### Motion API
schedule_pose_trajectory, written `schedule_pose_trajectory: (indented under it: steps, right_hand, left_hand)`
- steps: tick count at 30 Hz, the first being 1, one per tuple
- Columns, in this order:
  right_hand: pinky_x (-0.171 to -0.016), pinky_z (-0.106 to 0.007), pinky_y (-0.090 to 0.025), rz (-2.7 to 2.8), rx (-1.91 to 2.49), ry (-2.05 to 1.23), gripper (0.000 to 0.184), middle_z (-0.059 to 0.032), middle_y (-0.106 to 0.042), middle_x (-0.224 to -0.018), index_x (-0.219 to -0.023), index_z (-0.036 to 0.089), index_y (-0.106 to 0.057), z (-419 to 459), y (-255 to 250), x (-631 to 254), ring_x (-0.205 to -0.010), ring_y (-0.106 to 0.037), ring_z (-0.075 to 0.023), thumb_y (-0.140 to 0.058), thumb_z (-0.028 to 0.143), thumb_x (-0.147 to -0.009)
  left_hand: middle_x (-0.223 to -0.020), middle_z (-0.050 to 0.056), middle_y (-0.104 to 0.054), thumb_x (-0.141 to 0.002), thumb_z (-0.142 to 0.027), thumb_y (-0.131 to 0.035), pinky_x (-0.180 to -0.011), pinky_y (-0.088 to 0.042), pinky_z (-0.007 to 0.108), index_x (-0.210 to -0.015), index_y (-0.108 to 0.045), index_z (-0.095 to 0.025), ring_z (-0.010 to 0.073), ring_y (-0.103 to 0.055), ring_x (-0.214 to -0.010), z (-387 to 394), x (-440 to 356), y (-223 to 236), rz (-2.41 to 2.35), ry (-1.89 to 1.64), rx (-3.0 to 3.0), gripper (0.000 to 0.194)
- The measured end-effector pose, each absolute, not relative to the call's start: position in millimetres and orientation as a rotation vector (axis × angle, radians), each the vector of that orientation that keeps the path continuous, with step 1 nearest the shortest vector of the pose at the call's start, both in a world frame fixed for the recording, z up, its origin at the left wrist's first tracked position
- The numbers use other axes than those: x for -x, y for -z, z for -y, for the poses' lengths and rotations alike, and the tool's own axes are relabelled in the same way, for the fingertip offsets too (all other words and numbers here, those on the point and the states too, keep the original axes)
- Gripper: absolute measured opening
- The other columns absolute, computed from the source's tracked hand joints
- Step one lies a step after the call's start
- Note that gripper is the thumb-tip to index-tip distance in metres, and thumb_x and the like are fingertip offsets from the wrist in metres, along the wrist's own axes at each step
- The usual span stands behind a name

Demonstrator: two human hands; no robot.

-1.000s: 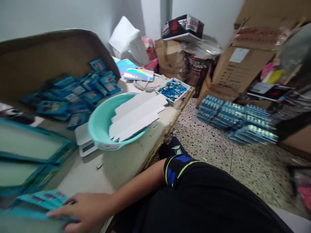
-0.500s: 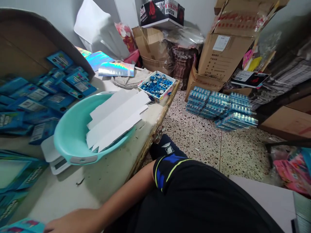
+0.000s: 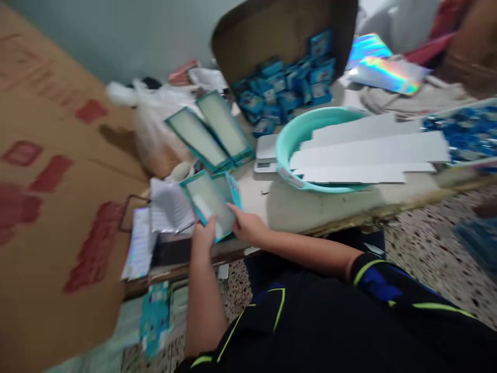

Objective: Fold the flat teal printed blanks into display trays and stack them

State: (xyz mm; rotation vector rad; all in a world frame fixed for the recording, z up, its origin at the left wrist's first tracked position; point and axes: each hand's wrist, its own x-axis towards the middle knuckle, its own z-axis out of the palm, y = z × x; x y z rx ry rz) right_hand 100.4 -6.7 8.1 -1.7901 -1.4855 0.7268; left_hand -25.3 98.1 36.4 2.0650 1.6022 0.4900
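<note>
Both of my hands are at a teal-edged display box (image 3: pixel 212 196) with a pale, shallow face, at the table's front edge. My left hand (image 3: pixel 204 235) grips its near end, thumb on top. My right hand (image 3: pixel 247 225) holds its right side, where a second teal piece (image 3: pixel 229 187) partly shows; blur hides how the two join. Just beyond lie two similar teal-edged boxes (image 3: pixel 199 137), side by side and slanted. To the right, a turquoise basin (image 3: pixel 285 153) carries white cut cardboard sheets (image 3: pixel 368 150) across its rim.
A large brown carton (image 3: pixel 58 171) stands close on my left. Papers (image 3: pixel 171 207) and a plastic bag (image 3: pixel 155 114) lie nearby. A white scale (image 3: pixel 266 150) sits beside the basin. Behind, an open carton (image 3: pixel 248 36) holds several small blue boxes (image 3: pixel 287 93). Blue caps (image 3: pixel 469 129) fill a tray at right.
My view has swung left. My left hand has come into sight, and both hands now hold the teal-edged box; before, only my right hand showed, at the lower left beside a teal piece.
</note>
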Motion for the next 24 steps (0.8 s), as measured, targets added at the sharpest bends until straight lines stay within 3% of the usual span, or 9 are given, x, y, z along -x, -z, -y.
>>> schedule_pose_trajectory:
  steps: [4,10,15,20,24]
  right_hand:
    - [-0.075,-0.031,-0.049,1.466,1.813,-0.707,0.070,-0.0114,-0.076,-0.102,-0.163,0.011,-0.019,9.3,-2.6,-91.7,-0.083,-0.070,-0.0238,-0.043,0.017,-0.097]
    - [-0.063,-0.028,-0.042,1.397,1.781,-0.718,0.077,-0.0005,-0.070,-0.083,-0.164,0.013,-0.012,10.6,-2.6,-91.1,-0.070,-0.063,-0.0190,-0.045,0.023,-0.096]
    - [-0.063,-0.030,-0.040,1.252,1.734,-0.787,0.076,0.0022,-0.066,-0.077,-0.164,0.015,-0.012,7.7,-4.1,-93.3,-0.069,-0.061,-0.0199,-0.047,0.030,-0.098]
    - [-0.065,-0.031,-0.043,1.198,1.737,-0.795,0.080,-0.0003,-0.068,-0.078,-0.164,0.012,-0.007,6.0,-0.3,-92.5,-0.071,-0.063,-0.0217,-0.048,0.029,-0.097]
    - [-0.064,-0.030,-0.043,1.122,1.726,-0.780,0.079,0.0012,-0.066,-0.075,-0.162,0.011,-0.009,3.8,5.2,-93.4,-0.069,-0.062,-0.0204,-0.047,0.029,-0.095]
  left_hand:
    - [-0.095,0.017,-0.074,-0.090,-0.043,-0.066,-0.088,-0.053,0.045,-0.099,-0.071,-0.016,0.0355,-0.069,-0.101,-99.1,44.0,-41.5,-1.766,-0.435,-2.009,0.029]
    - [-0.090,0.011,-0.069,-0.096,-0.048,-0.049,-0.090,-0.050,0.035,-0.088,-0.068,-0.020,0.0237,-0.064,-0.088,-81.5,41.9,-42.4,-1.631,-0.861,-2.330,0.035]
    - [-0.093,0.010,-0.068,-0.095,-0.050,-0.050,-0.096,-0.050,0.034,-0.080,-0.065,-0.020,0.0229,-0.064,-0.097,-88.3,41.7,-36.8,-1.510,-0.984,-2.311,0.037]
    - [-0.114,0.012,-0.069,-0.090,-0.059,-0.054,-0.102,-0.050,0.033,-0.094,-0.071,-0.018,0.0235,-0.065,-0.110,-106.5,33.8,-33.4,-1.359,-0.954,-2.085,0.045]
    - [-0.122,0.016,-0.071,-0.087,-0.068,-0.055,-0.103,-0.052,0.038,-0.110,-0.072,-0.014,0.0275,-0.064,-0.120,-117.7,33.3,-28.5,-1.299,-0.778,-1.841,0.061]
